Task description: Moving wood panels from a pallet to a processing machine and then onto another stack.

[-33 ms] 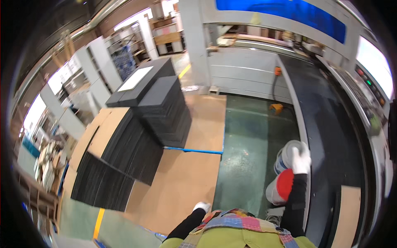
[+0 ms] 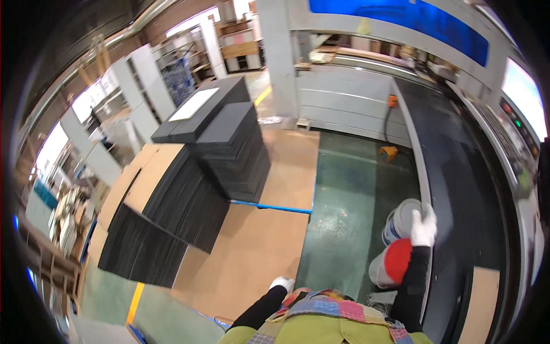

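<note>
My right hand [image 2: 424,227], in a white glove, rests at the pale metal edge of the machine bed [image 2: 458,189], fingers stretched forward and apart. It appears to hold nothing. Just left of it stand a white bucket with a grey lid [image 2: 406,215] and, nearer, a grey-white bucket with a red lid [image 2: 397,261]. My left hand [image 2: 282,283], also gloved in white, hangs low near my body, above the right edge of a brown board [image 2: 246,252]. Its fingers are too small and partly hidden to read.
Tall stacks of dark grey sheets [image 2: 232,155] stand at the left, some topped with brown boards [image 2: 152,183]. A tan strip [image 2: 481,304] lies on the machine bed at right. An orange-yellow foot pedal [image 2: 388,153] sits on the green floor [image 2: 344,229].
The whole view has shifted slightly, with the stacks and machine a little further right. Both hands keep nearly the same places.
</note>
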Demonstrator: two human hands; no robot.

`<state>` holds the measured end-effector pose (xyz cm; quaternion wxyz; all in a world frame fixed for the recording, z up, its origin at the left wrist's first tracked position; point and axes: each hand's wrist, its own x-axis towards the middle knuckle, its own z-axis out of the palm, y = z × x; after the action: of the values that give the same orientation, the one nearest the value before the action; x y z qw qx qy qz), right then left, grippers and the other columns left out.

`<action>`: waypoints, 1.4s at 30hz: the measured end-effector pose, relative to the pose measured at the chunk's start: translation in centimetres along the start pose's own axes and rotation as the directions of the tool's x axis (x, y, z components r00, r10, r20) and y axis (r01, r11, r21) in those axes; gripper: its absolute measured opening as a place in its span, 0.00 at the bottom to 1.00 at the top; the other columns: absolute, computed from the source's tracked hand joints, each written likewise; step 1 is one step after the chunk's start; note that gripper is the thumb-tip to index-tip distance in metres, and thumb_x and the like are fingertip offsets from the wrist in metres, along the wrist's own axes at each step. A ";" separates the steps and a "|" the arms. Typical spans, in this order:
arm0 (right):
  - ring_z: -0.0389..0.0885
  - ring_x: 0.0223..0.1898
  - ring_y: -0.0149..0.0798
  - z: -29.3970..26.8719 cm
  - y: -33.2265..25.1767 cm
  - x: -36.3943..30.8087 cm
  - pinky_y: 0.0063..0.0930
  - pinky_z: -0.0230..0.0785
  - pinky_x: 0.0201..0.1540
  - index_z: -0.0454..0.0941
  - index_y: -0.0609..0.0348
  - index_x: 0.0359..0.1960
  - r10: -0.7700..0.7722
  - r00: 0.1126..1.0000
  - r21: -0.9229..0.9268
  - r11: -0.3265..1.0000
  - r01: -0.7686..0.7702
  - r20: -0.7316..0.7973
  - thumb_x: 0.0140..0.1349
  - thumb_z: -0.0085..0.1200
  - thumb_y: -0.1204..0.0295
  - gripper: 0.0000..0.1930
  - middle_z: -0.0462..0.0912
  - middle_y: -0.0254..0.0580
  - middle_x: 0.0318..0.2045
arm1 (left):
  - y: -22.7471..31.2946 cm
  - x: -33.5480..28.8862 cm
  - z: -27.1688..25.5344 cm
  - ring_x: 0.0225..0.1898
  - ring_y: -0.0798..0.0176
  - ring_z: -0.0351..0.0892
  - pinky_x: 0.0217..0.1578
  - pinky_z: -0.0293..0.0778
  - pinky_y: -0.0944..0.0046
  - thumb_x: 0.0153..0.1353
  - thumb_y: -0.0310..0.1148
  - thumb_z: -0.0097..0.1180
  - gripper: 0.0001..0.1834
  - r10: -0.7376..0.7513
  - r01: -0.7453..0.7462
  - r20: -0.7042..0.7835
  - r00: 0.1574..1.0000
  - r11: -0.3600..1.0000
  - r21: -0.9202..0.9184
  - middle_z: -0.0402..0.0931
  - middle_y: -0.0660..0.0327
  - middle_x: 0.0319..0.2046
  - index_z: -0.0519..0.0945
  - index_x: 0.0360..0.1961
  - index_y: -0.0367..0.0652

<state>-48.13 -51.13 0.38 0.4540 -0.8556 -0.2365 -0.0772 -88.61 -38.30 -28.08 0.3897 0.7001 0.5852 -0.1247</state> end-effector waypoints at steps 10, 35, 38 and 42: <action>0.56 0.65 0.57 4.6 8.3 11.1 0.42 0.53 0.65 0.64 0.60 0.61 0.157 0.966 -0.472 0.849 -0.239 -0.206 0.57 0.55 0.62 0.31 0.59 0.60 0.63 | 0.8 12.3 -2.6 0.55 0.49 0.73 0.54 0.69 0.54 0.57 0.43 0.44 0.21 -0.179 0.133 0.151 0.972 0.953 0.273 0.75 0.51 0.51 0.81 0.45 0.47; 0.45 0.70 0.57 18.6 6.1 35.7 0.46 0.36 0.71 0.54 0.65 0.65 0.351 0.923 -0.726 0.591 -0.351 -0.160 0.48 0.63 0.59 0.46 0.53 0.58 0.67 | 49.3 52.4 -16.6 0.49 0.49 0.77 0.52 0.70 0.54 0.54 0.51 0.48 0.26 0.104 -0.185 0.324 0.940 0.955 0.232 0.79 0.49 0.44 0.82 0.43 0.43; 0.45 0.70 0.57 19.7 6.4 37.3 0.47 0.36 0.71 0.53 0.66 0.65 0.385 0.899 -0.720 0.563 -0.407 -0.207 0.45 0.66 0.59 0.48 0.52 0.60 0.67 | 52.5 57.4 -16.0 0.51 0.48 0.76 0.53 0.69 0.54 0.55 0.52 0.46 0.27 0.161 -0.265 0.368 0.916 0.931 0.251 0.78 0.48 0.46 0.82 0.44 0.42; 0.44 0.70 0.58 22.6 6.6 42.2 0.47 0.35 0.71 0.52 0.67 0.65 0.404 0.874 -0.700 0.541 -0.467 -0.270 0.42 0.67 0.57 0.51 0.52 0.60 0.67 | 58.0 63.7 -18.9 0.56 0.49 0.72 0.56 0.65 0.55 0.56 0.52 0.44 0.28 0.266 -0.511 0.471 0.841 0.678 0.529 0.75 0.49 0.51 0.80 0.46 0.43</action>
<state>-9.85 -21.80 -2.86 0.0758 -0.9921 0.0540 -0.0845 -22.68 20.14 -32.47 0.2458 0.8645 0.2615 -0.3520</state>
